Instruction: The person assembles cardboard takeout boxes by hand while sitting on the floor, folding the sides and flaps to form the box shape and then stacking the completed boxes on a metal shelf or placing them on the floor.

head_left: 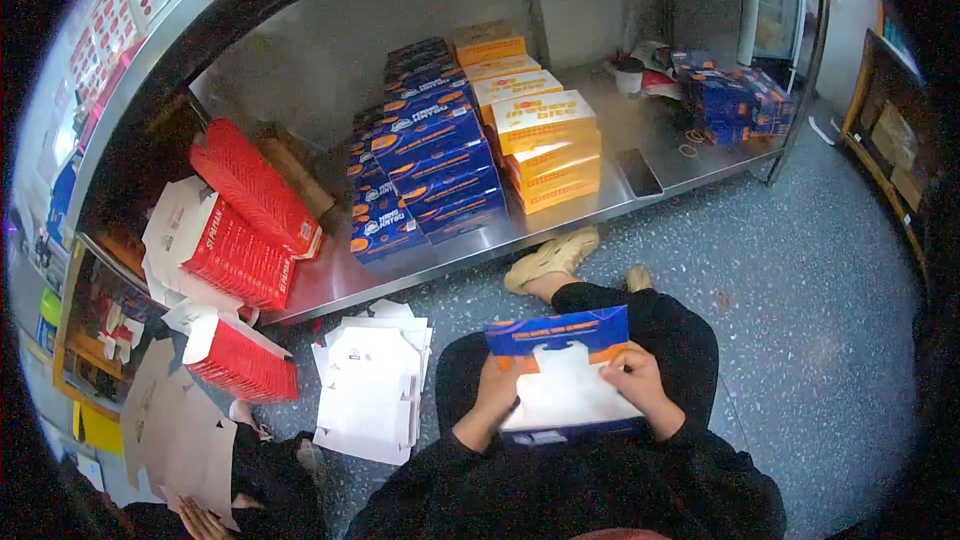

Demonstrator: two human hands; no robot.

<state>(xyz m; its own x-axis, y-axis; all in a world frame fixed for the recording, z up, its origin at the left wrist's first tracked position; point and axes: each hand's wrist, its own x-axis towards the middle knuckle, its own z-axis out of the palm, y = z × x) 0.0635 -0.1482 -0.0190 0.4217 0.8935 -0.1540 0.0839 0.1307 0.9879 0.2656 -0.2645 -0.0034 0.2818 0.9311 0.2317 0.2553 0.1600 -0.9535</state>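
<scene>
Over my crossed legs I hold a partly folded cardboard box, blue and orange on its far panel with a white inner face toward me. My left hand grips its left side, and the fingers are partly hidden behind the card. On the right side, my right hand has its fingers bent and pressed at the box's edge beside the white flap. To the left of my knee, a stack of flat white box blanks lies on the floor.
A low steel shelf ahead carries blue box stacks, yellow boxes, red cartons and a dark phone. More red cartons stand on the floor. At lower left, another person's hand touches a cardboard sheet.
</scene>
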